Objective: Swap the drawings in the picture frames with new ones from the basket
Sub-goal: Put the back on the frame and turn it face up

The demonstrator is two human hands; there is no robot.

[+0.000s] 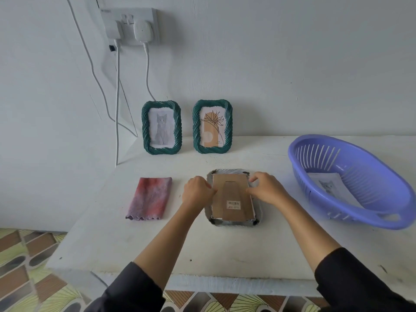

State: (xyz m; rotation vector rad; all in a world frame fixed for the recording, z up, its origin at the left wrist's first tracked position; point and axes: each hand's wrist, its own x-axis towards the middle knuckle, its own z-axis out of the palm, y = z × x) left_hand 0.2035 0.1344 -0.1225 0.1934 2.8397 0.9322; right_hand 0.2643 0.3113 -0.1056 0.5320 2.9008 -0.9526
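Two forearms in dark sleeves (135, 287) are reaching from the near edge across the white table (202, 248), both angling inward toward the middle. The left hand (198, 192) is resting knuckles-up with its fingers curled in against the left edge of the face-down frame (227, 171), gripping it there. The right hand (265, 190) is mirroring it on the frame's upper right side, wrist slightly raised, thumb and curled fingers pinching at that edge. The frame is lying flat between the hands at the table's middle, its cardboard backing (245, 206) facing up with a barcode sticker (233, 204) on the folded stand.

Left of the hands, a folded pink and purple cloth (149, 199) is lying well apart from the frame. To the right, a purple slotted basket (351, 212) is sitting tilted on the table, holding a cat drawing (328, 185) on its floor.

Farther back, two green frames are standing upright against the wall, side by side: the left green frame (146, 127) is showing a grey cat, the right green frame (229, 126) a line-drawn flower. Above them, white cables (117, 109) are hanging from a wall socket (129, 24).
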